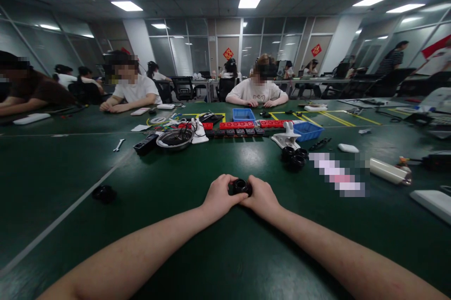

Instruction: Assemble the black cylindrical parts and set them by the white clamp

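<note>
A black ring-shaped part (241, 185) with a round hole in its top stands upright on the green table in front of me. My left hand (222, 193) grips it from the left, thumb at the front and fingers around the back. From the right, my right hand (260, 195) closes on the same part; its fingertips are partly hidden behind it. Several similar black parts (295, 159) sit in a cluster farther back to the right. Another black piece (104, 193) lies alone on the left.
Behind are a metal bowl (175, 140), a black power adapter-like box (145, 144), a red-and-black strip (237, 129), a white clamp (286, 138) and blue bins (243, 114). A small wrench (119, 145) lies left, a cream cylinder (387, 171) right. Co-workers sit across the table.
</note>
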